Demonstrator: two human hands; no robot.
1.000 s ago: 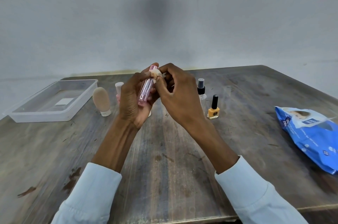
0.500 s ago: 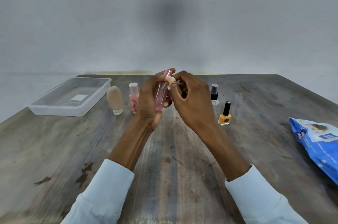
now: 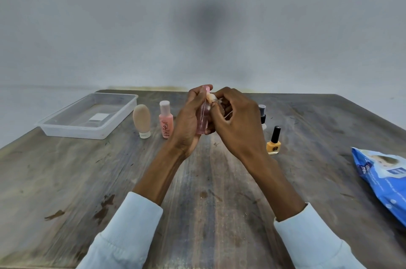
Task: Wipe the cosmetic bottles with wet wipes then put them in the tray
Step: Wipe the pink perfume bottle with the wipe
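Right hand (image 3: 236,123) hides most of the wipe (image 3: 212,99) and spray bottle (image 3: 262,116).

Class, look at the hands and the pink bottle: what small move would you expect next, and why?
Probably a wipe stroke down the bottle's side. The left hand holds the slim pink bottle upright, while the right hand pinches the wet wipe against its top. The lower body looks uncovered, and the clear tray holds no bottles yet.
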